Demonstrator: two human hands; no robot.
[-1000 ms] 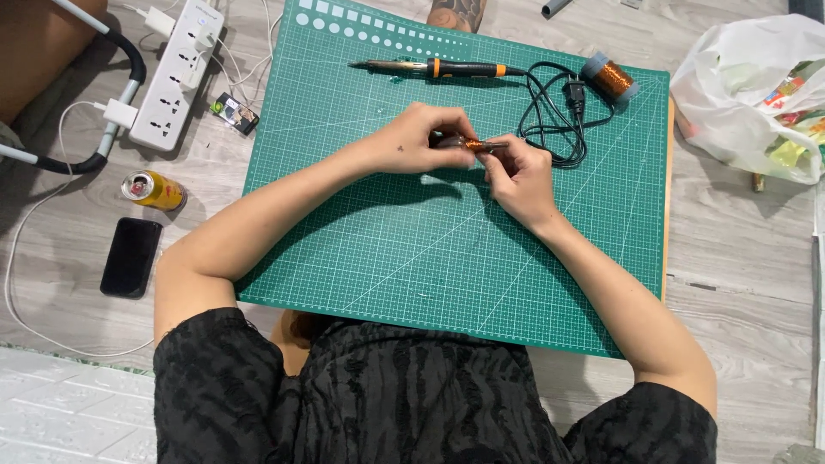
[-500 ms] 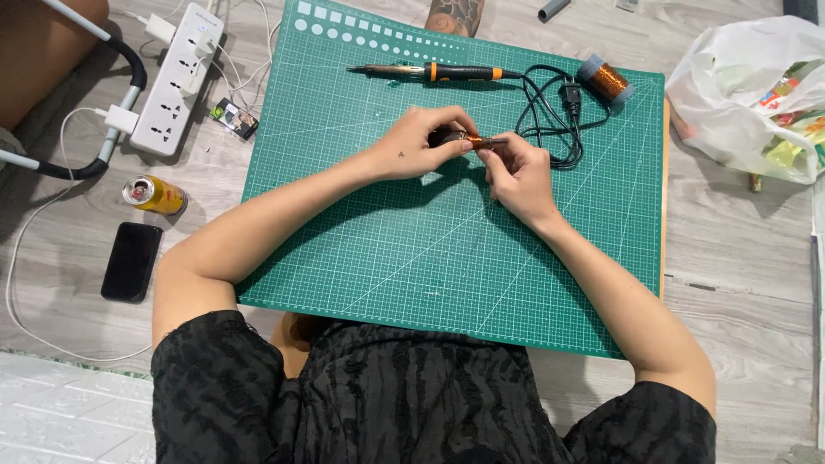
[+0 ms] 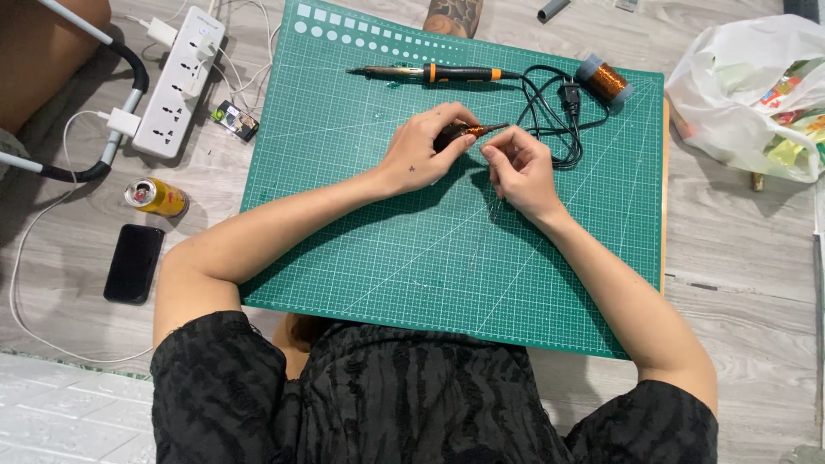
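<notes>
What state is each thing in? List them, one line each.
Left hand: shut on small dark copper-wound piece.
Right hand: fingertips pinched beside that piece.
Black-and-orange soldering iron: lying flat on green cutting mat, unheld.
Copper wire spool: on its side.
White power strip: plugs inserted.
Black phone: screen dark.

Your attire: one black garment in crinkled, textured fabric, short sleeves ending above the elbow. Forearms bare. Your left hand: small dark marks on its back. Your right hand: no rings, no glove.
</notes>
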